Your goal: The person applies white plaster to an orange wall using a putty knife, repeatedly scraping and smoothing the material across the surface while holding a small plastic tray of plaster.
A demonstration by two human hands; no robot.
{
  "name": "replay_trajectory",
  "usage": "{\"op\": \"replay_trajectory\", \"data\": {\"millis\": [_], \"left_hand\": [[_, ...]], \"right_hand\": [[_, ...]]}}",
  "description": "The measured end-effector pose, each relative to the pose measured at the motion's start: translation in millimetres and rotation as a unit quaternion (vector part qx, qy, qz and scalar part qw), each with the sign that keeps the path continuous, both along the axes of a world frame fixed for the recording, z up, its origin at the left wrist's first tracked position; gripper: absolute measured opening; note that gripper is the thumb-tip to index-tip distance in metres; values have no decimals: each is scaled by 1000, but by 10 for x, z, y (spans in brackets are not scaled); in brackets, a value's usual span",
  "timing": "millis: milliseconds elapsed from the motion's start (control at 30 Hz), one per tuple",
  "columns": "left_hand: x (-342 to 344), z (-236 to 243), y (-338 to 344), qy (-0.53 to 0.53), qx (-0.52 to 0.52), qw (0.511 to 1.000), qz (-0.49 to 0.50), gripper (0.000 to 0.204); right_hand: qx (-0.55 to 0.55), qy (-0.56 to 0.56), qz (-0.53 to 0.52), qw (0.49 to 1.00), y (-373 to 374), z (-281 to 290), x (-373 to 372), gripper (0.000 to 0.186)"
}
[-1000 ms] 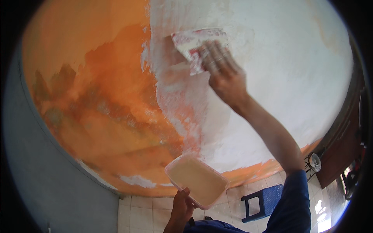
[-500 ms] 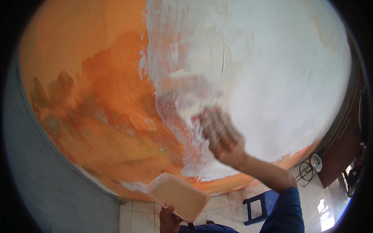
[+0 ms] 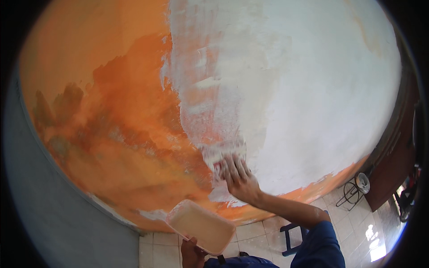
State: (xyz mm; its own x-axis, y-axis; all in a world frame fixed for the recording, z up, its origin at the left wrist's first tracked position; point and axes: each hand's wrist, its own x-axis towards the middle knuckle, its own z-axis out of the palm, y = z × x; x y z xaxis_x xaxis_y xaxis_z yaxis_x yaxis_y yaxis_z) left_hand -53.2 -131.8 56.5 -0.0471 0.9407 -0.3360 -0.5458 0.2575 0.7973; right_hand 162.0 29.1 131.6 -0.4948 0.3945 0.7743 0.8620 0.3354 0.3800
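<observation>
Right hand (image 3: 240, 181): you grip the spreader (image 3: 212, 156) against the wall (image 3: 313, 98).
Left hand (image 3: 192, 253): you grasp the tub (image 3: 226, 240) by its edge.

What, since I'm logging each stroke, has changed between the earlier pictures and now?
The right hand has swept the putty spreader down the wall. The left hand has shifted the rectangular tub left and slightly lower in view. Nothing was grasped or released; both holds stay, and the wall's orange left part looks unchanged.
</observation>
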Motion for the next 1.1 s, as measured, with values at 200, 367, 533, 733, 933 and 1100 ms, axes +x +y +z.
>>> {"op": "replay_trajectory", "data": {"millis": [200, 367, 533, 733, 933, 1100], "left_hand": [[-140, 37, -58, 43, -19, 999, 16, 58], [-134, -9, 15, 27, -9, 999, 19, 56], [-276, -139, -16, 8, -14, 999, 32, 55], [-389, -177, -37, 51, -11, 998, 47, 54], [-494, -172, -84, 30, 10, 995, 91, 54], [-403, -7, -2, 21, 9, 997, 75, 55]], "right_hand": [[127, 77, 65, 987, -190, 1114, 128, 36], [205, 114, 56, 971, 373, 1649, -1, 41], [120, 129, 17, 984, 702, 800, -247, 45], [-19, 122, 11, 992, 330, -374, -265, 44], [53, 134, 103, 984, -451, 317, -3, 40], [227, 159, -2, 961, 246, 1847, 470, 48]]}}
